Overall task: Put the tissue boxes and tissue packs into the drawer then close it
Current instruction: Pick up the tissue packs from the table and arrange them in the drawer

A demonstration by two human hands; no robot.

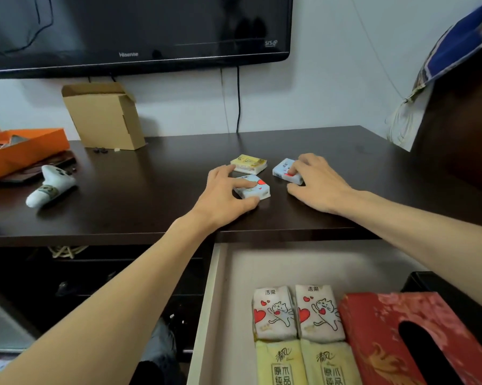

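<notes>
Three small tissue packs lie on the dark table top. My left hand (pixel 225 193) grips a white pack with red hearts (pixel 255 188), thumb at its near edge and fingers on top. My right hand (pixel 317 182) closes around another white pack with red marks (pixel 282 169). A yellow pack (pixel 249 163) lies free just behind them. Below the table edge the drawer (pixel 220 287) stands open. Inside it lie two white cat-print packs (pixel 298 312), two yellow packs (pixel 303 365) and a red tissue box (pixel 401 340).
A black TV (pixel 137 34) hangs on the wall above. At the back left stand an open cardboard box (pixel 103 115) and an orange box (pixel 23 151); a white figurine-like object (pixel 50 187) lies nearby. A black cable (pixel 238 101) hangs down the wall. A dark cabinet (pixel 462 129) flanks the right.
</notes>
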